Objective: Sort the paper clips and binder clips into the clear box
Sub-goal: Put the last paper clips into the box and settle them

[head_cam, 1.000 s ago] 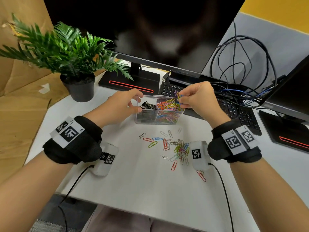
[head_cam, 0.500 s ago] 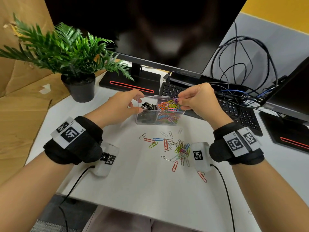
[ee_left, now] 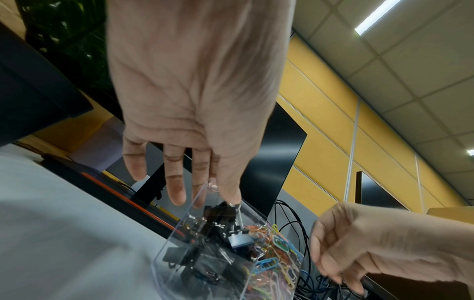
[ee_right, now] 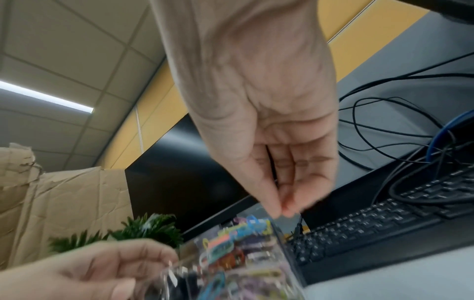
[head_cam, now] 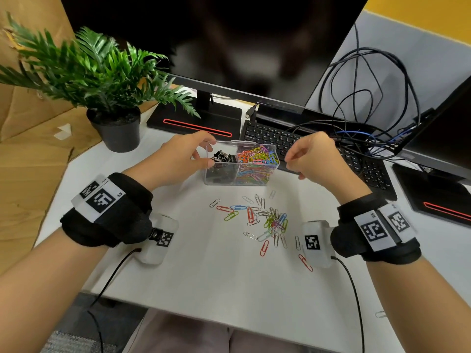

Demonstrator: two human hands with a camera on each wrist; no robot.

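Now my right hand [head_cam: 312, 155] has left the clear box [head_cam: 242, 163], fingertips together, empty; left hand [head_cam: 178, 159] grips its edge.

Landmark: clear box [head_cam: 272, 174], on the table [head_cam: 198, 271]. Binder clips [head_cam: 222, 157] in its left compartment, paper clips [head_cam: 257, 156] in its right. Loose paper clips [head_cam: 267, 220] on the table just in front of the box. Left hand [head_cam: 175, 161] at the box's left wall, right hand [head_cam: 313, 156] just right of it. Keyboard [head_cam: 270, 135] directly behind the box, monitor [head_cam: 216, 42] behind that. Plant [head_cam: 102, 80] behind-left, well apart. Cables [head_cam: 369, 103] behind-right, draped onto the keyboard.
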